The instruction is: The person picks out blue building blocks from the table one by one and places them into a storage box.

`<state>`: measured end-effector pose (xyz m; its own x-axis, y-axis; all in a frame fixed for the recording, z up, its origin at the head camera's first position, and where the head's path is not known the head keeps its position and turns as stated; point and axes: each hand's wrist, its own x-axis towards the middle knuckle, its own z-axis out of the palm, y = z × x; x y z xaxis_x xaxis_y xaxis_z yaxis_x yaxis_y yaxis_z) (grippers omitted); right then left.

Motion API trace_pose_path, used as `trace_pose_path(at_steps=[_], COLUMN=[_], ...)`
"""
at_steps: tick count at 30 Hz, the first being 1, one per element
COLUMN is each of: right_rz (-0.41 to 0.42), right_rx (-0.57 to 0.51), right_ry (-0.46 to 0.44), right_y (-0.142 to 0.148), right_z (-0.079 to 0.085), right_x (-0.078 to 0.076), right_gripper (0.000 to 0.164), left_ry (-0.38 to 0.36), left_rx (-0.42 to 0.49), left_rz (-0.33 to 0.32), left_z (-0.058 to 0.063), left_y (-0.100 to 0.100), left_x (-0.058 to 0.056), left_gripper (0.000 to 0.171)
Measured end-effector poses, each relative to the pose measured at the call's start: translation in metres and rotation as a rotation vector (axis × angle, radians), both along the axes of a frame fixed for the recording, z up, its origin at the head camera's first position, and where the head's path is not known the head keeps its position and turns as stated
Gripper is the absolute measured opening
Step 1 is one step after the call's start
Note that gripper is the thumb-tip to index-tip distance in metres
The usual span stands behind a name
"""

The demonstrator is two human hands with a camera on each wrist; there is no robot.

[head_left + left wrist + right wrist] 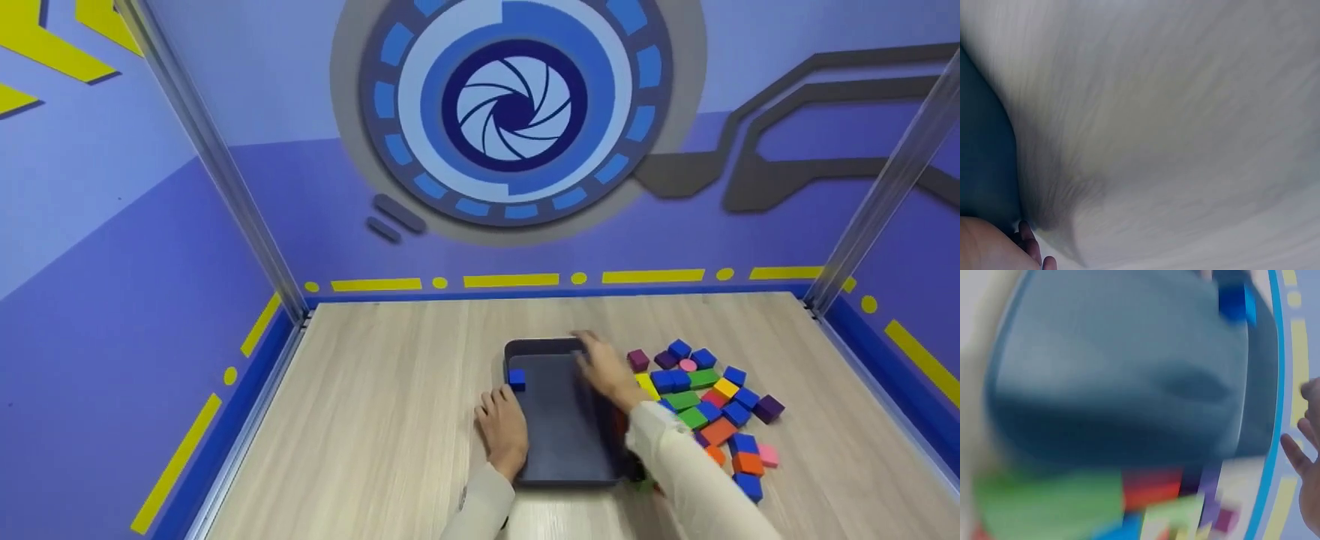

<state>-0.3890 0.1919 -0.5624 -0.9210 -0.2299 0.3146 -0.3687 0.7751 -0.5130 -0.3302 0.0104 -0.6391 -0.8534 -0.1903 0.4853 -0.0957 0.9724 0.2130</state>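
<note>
The dark grey tray [566, 439], rectangular with rounded corners and low walls, stood on the desk [382, 412] and held a blue cube [517, 379], plain-faced, near its far left corner and close by the left wall. The left hand [502, 429] rested at the tray's left edge; whether its grip had hold of the rim I could not tell. The right hand [606, 369] was blurred over the tray's far right corner, its grip loose, fingers spread and holding nothing. Between the tray's right edge and the desk's right edge lay coloured blocks [679, 381], blue, green, orange, red and yellow, with a pink disc [688, 365] among them and a purple cube [769, 409] farthest right
</note>
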Motion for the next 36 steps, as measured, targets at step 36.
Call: trace_pose_path(at_steps=[36], right_rz=[-0.133], right_rx=[0.363], right_ry=[-0.148], right_y=[0.123], right_z=[-0.014], right_x=[0.037], right_gripper=[0.033], left_ry=[-0.083], left_rx=[-0.002], left_rz=[-0.098], left_z=[-0.003], left_y=[-0.006], left_x=[0.001], left_gripper=[0.023])
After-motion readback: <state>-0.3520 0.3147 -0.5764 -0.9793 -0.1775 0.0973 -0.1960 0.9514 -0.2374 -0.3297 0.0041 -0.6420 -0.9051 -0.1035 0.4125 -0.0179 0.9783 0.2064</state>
